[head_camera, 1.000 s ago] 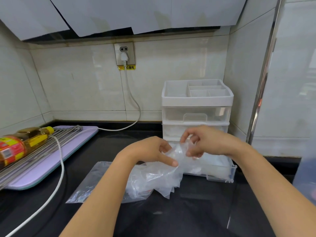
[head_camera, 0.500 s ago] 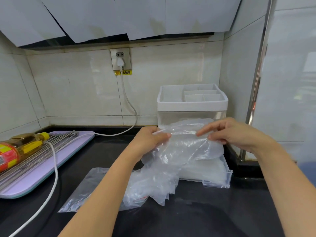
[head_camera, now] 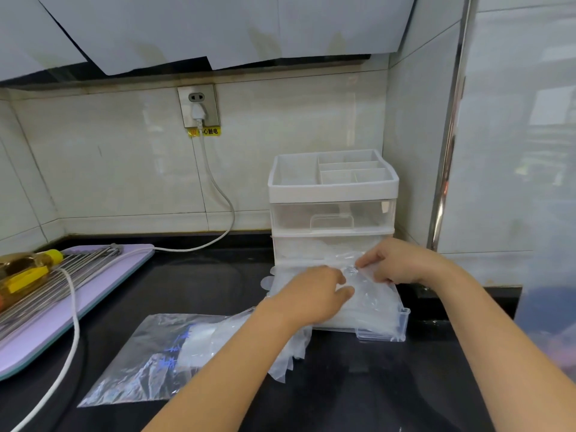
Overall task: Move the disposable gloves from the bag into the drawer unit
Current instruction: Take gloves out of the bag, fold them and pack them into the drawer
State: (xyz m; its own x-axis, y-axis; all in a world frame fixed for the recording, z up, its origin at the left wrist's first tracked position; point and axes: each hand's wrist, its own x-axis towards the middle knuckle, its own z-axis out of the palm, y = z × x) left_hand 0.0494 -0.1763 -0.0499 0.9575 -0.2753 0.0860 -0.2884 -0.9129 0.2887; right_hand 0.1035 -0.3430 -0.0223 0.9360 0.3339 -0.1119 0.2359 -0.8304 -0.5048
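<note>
Over the pulled-out drawer of the drawer unit, flattens gloves with straight-fingered left hand, pinches them with right hand, risks overhanging ends jamming the close.

Bright even light, soft glare on wall tiles, wide-angle edge bending.
</note>
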